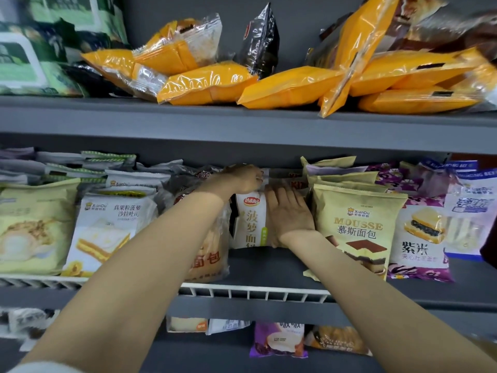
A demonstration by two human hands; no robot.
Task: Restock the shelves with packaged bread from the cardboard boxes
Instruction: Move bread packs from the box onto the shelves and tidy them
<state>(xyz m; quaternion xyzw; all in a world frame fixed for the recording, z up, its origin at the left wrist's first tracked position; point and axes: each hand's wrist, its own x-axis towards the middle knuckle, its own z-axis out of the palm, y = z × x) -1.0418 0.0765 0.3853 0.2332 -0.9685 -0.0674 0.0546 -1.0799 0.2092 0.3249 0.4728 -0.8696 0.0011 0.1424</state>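
Reaching into the middle grey metal shelf [269, 267], I have both hands on the white plastic bread packet with the red logo and brown lettering [248, 222], which stands upright near the back of a gap in the row. My left hand [243, 180] curls over the packet's top edge, fingers bent round the crimped seal, while my right hand [289, 214] lies flat against its right face, fingers straight and together, pressing rather than gripping. Just right of that hand stands the pale yellow mousse bread packet [357, 227], touching or nearly touching my wrist, and further right the purple flowered rice bread packet [419, 238]. To the left a clear packet of brown bread with red characters [207, 254] leans behind my left forearm, then the white pineapple toast packet [107, 227]. I judge the job well advanced on these shelves: the middle row is mostly filled edge to edge, and the upper shelf holds a loose heap of orange foil packets [290, 87]. What remains here, as I read it, is the bare shelf floor in front of the packet I hold, which could take more stock. No cardboard boxes are in view, so I cannot tell how much bread is left to unpack.
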